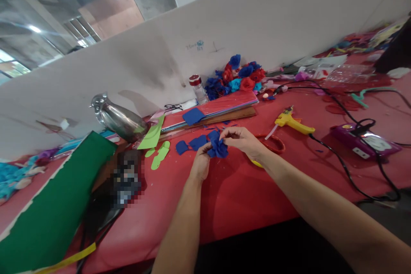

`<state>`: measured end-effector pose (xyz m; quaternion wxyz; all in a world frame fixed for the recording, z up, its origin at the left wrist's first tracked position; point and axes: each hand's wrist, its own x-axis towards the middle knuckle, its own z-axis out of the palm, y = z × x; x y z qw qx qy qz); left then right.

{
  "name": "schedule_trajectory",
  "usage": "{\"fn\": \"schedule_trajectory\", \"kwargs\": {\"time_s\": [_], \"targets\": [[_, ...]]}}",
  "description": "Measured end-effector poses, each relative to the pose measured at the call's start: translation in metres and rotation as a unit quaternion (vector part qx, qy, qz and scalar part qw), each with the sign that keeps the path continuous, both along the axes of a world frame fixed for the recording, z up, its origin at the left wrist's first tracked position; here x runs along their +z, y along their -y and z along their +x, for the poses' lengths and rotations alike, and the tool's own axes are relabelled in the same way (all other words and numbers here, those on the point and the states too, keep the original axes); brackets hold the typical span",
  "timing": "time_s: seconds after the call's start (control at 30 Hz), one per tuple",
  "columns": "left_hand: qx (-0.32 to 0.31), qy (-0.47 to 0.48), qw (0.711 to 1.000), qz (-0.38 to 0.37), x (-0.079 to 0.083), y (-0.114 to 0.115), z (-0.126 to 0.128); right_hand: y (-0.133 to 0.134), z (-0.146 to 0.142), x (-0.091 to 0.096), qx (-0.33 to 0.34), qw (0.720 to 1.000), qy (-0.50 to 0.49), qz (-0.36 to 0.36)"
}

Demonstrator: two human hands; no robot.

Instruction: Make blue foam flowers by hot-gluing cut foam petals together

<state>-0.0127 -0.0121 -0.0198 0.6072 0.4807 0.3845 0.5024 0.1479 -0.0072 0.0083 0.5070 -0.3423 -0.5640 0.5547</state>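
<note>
We hold a blue paper flower (pixel 218 147) over the red counter (pixel 244 197).
Our left grip (pixel 201 162) pinches its base, our right grip (pixel 241 139) pinches its top petals; the flower sits left of the yellow glue gun (pixel 293 123), with blue cut pieces (pixel 192 142) farther left of the gun.

Red table (pixel 244 197) bears blue paper pieces (pixel 197 142), glue gun (pixel 293 123), green sheet (pixel 61 205).

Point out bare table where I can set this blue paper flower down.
Best: bare table between your forearms, below the blue paper flower that left hand and right hand hold. Also between the right forearm and black cable. Crowded: paper stack, flower pile and jug by the wall; green sheet on the left.
</note>
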Motion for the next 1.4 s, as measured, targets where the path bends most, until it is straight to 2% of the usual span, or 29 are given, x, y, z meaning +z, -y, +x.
{"fn": "schedule_trajectory", "kwargs": {"time_s": [0.17,0.4,0.5,0.67,0.73,0.83,1.07,1.2,1.4], "targets": [[0.005,-0.012,1.0,-0.004,0.003,0.0,-0.001,-0.001,0.008,0.007,-0.01,0.989,0.085,0.117],[-0.02,-0.032,0.999,0.0,0.005,0.001,-0.002,-0.001,0.012,0.013,0.014,0.982,0.122,0.143],[-0.034,-0.041,0.999,0.009,0.001,0.0,-0.005,-0.001,0.013,0.014,0.028,0.985,0.124,0.117],[-0.044,-0.074,0.996,0.023,-0.004,-0.002,-0.008,-0.002,0.013,0.012,0.069,0.992,0.104,-0.023],[-0.025,-0.09,0.995,0.035,-0.005,-0.003,-0.008,-0.003,0.013,0.01,0.064,0.992,0.093,-0.058],[0.018,-0.123,0.99,0.072,-0.006,-0.004,-0.008,-0.007,0.012,0.004,0.049,0.993,0.081,-0.072],[0.153,-0.243,0.946,0.151,-0.011,-0.011,-0.013,-0.012,0.007,-0.006,-0.087,0.992,0.086,-0.045],[0.2,-0.291,0.915,0.197,-0.009,-0.011,-0.015,-0.009,0.003,-0.004,-0.082,0.994,0.053,-0.043],[0.283,-0.322,0.85,0.305,-0.005,-0.005,-0.015,-0.002,-0.004,0.002,-0.067,0.992,0.007,-0.106]]}}
